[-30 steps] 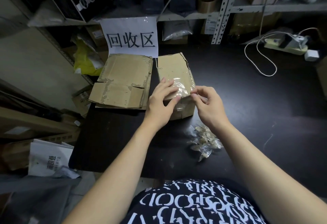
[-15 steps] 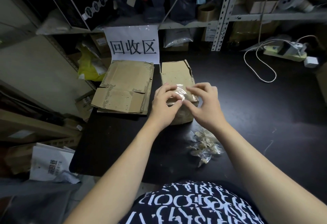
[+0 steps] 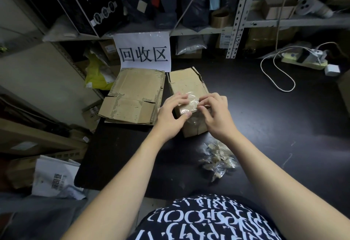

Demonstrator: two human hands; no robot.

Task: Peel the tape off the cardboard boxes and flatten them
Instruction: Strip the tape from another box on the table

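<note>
Black table, box lengthwise away

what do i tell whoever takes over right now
The left hand grips the near end of the box, steadying it on the table.
The right hand pinches at the tape across the box top.
Done: a flat stack lies left of the box, and scraps are piled by the right forearm.
Left: peel this tape, flatten the box, add it to the stack.
</note>
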